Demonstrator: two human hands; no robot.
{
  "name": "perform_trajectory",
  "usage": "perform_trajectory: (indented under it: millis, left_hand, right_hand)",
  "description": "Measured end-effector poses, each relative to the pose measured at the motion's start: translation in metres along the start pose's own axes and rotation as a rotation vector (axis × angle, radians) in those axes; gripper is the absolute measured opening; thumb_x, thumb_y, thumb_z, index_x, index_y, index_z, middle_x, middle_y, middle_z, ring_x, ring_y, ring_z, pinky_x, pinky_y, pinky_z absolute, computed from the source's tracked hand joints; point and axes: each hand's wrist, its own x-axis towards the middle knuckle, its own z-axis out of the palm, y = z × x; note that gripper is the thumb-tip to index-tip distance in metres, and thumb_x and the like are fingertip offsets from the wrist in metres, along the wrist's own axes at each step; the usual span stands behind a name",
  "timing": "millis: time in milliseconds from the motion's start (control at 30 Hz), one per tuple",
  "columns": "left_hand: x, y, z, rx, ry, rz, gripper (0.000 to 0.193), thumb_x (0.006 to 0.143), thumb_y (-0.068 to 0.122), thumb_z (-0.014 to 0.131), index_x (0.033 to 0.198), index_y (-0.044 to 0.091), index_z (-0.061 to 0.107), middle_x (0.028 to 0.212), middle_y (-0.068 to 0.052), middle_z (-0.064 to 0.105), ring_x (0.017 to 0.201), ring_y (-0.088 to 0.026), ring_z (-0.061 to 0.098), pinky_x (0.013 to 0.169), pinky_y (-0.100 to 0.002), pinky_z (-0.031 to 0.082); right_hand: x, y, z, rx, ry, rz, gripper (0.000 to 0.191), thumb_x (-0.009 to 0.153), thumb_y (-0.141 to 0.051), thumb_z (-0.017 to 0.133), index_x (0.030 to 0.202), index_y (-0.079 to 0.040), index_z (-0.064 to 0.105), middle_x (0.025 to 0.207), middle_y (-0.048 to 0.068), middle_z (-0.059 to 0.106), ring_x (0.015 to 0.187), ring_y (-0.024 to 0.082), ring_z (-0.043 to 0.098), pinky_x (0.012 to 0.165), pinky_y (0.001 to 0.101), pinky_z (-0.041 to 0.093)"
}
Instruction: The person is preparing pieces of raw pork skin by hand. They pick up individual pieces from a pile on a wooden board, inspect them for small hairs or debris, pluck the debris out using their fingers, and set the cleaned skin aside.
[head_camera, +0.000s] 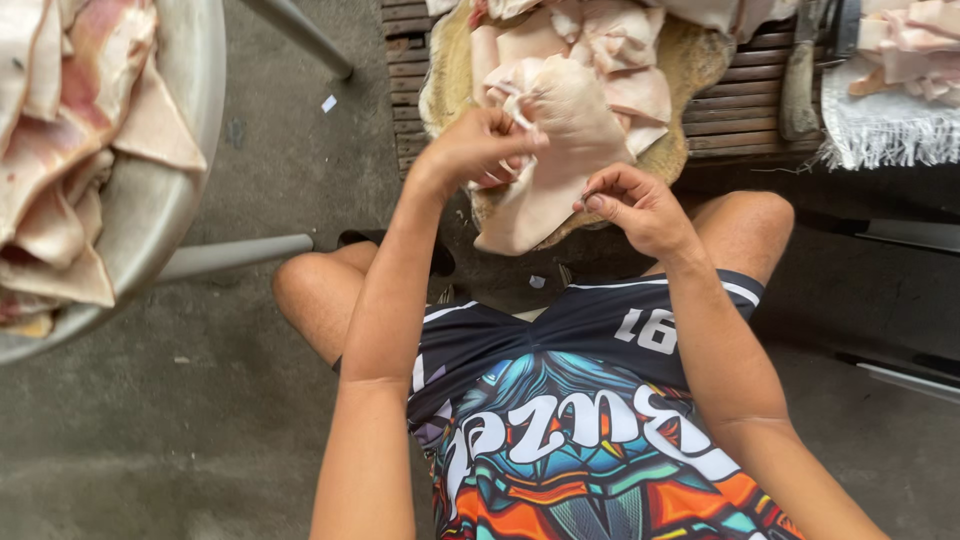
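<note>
Two bare hands, left hand (478, 148) and right hand (636, 207), share one pale slab of pork skin (560, 150). One round wooden chopping block (700, 60), one metal basin (160, 190), one fringed white cloth (885, 125). The heaped meat pieces cannot be counted.

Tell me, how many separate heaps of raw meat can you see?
3: one in the metal basin at left, one on the wooden block by the hands, one on the white cloth at right. More may lie off-frame.
</note>
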Motion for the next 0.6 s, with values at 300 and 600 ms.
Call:
perform_trajectory:
  millis: [300,600]
  left_hand:
    - [0.003,-0.011,0.040,-0.322,0.046,0.188,0.053,0.089,0.012,0.074,0.139,0.000,0.058,0.109,-0.014,0.075,0.089,-0.018,0.068,0.075,-0.030,0.056]
    - [-0.046,-0.075,0.075,-0.880,0.198,0.355,0.046,0.102,0.003,0.068,0.146,-0.002,0.054,0.133,-0.013,0.066,0.115,-0.017,0.066,0.098,-0.029,0.057]
  right_hand:
    - [-0.015,0.014,-0.008,0.152,0.017,-0.030,0.008,0.102,-0.004,0.067,0.110,-0.003,0.066,0.105,0.007,0.071,0.104,0.020,0.072,0.098,0.0344,0.057]
    - [-0.019,-0.036,-0.007,0.087,-0.043,-0.104,0.008,0.101,-0.004,0.066,0.109,-0.004,0.067,0.103,0.007,0.073,0.103,0.018,0.070,0.099,0.0327,0.056]
